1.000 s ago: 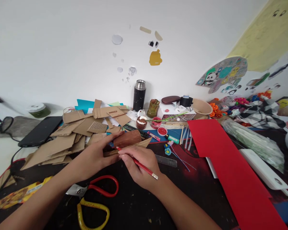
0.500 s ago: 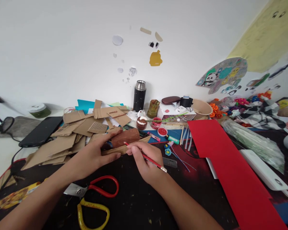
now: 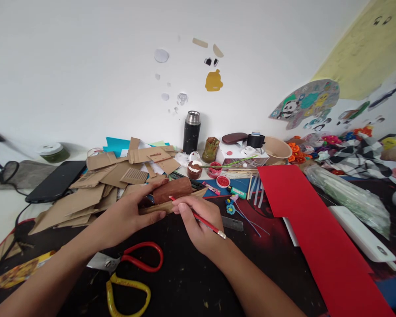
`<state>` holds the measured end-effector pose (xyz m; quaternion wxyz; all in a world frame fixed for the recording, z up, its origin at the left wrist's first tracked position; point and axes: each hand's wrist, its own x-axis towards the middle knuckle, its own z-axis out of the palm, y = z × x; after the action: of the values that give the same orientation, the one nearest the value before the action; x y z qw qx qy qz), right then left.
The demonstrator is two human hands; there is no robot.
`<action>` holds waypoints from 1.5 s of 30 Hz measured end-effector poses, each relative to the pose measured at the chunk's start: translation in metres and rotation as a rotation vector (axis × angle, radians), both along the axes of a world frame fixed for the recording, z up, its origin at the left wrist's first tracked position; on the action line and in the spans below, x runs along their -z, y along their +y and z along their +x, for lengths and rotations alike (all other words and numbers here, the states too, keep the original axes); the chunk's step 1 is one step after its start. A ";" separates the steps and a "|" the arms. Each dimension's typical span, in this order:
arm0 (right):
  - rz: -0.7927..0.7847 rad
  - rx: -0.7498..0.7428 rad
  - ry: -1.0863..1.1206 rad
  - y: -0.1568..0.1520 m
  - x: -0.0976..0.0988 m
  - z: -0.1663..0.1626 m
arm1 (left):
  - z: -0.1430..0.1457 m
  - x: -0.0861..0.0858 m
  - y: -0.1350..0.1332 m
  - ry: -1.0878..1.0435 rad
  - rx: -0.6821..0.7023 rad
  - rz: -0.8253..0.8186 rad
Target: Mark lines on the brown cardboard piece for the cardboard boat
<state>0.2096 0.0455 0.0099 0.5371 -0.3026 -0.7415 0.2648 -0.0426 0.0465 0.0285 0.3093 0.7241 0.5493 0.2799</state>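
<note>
My left hand (image 3: 127, 215) grips a brown painted cardboard roll (image 3: 172, 189) and presses it onto a strip of cardboard (image 3: 171, 206) lying on the dark mat. My right hand (image 3: 199, 222) is closed around a red pencil (image 3: 198, 216); the pencil's tip touches the cardboard strip just beside the roll. Both hands meet at the middle of the table.
Red and yellow scissors (image 3: 132, 275) lie in front of my left arm. A heap of cardboard scraps (image 3: 99, 185) and a black phone (image 3: 56, 180) are at the left. A red paper sheet (image 3: 313, 233), a metal ruler (image 3: 232, 223), a black flask (image 3: 192, 131) and paint pots (image 3: 223, 181) lie to the right and behind.
My right hand with the pencil slid right along the cardboard strip, then edged back slightly. My left hand stays on the roll.
</note>
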 end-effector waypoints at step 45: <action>0.037 -0.022 -0.037 0.000 0.001 -0.002 | -0.002 -0.001 0.001 -0.001 -0.024 -0.046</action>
<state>0.2078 0.0451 0.0091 0.5261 -0.2893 -0.7592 0.2513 -0.0449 0.0472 0.0298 0.3228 0.7099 0.5640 0.2715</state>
